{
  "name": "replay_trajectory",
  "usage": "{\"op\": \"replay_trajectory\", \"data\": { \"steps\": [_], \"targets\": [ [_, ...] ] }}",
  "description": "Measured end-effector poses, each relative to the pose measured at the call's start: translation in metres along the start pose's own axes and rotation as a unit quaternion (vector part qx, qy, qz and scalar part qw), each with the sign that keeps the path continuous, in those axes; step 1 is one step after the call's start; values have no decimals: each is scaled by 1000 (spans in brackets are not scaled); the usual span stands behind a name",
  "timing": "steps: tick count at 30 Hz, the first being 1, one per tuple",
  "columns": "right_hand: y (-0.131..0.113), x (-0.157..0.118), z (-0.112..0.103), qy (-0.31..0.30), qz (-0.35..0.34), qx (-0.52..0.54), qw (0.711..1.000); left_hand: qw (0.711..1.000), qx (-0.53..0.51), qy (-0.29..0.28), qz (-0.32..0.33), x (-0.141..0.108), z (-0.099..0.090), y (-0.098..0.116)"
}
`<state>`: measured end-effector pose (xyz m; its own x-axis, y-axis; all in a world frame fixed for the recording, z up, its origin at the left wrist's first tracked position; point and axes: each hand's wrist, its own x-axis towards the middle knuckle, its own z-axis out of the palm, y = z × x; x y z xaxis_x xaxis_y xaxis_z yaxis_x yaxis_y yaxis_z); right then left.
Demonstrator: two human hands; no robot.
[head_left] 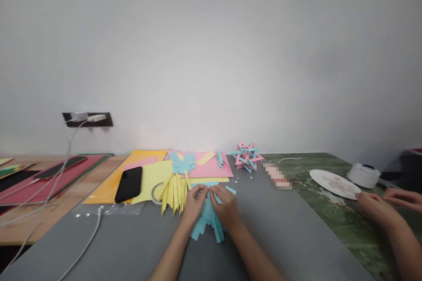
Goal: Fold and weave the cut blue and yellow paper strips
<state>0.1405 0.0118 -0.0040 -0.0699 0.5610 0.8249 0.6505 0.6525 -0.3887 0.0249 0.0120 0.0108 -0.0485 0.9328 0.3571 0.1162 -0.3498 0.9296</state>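
Observation:
My left hand [195,202] and my right hand [226,204] meet over the grey table, thumbs and fingers pinched together on a small piece of blue paper [208,195], mostly hidden by the fingers. Beneath and between them lie several cut and folded blue paper pieces [217,228]. Left of my left hand stands a bunch of folded yellow paper strips [174,194], with a white ring-shaped roll [156,193] partly behind it. Farther back, a pink and blue woven paper star ball [247,157] rests near the wall.
A black phone [129,184] lies on yellow and orange sheets. A white cable [84,248] crosses the left side. Pink sheets [211,168] lie at the back. At right, another person's hands [379,206] are beside a white plate [332,183] and a white container [363,176].

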Motion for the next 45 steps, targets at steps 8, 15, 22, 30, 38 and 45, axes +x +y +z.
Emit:
{"op": "replay_trajectory", "data": {
  "steps": [8, 15, 22, 30, 38, 45],
  "targets": [
    [-5, 2, -2, 2, 11, 34, 999, 1000, 9, -4, -10, 1, -1, 1],
    [6, 2, 10, 11, 227, 197, 954, 999, 37, -17, 2, 2, -3, 0],
    [30, -5, 28, -29, 333, 336, 881, 996, 84, -19, 12, 0, -5, 1],
    [22, -4, 28, -42, 341, 379, 859, 999, 39, -18, -10, 0, -3, 1],
    [16, 0, 20, -64, 323, 398, 856, 999, 28, -14, -14, 3, -4, -2],
    [19, -3, 24, -7, 346, 397, 850, 996, -29, -38, -73, 3, 2, -5]
  ]
}}
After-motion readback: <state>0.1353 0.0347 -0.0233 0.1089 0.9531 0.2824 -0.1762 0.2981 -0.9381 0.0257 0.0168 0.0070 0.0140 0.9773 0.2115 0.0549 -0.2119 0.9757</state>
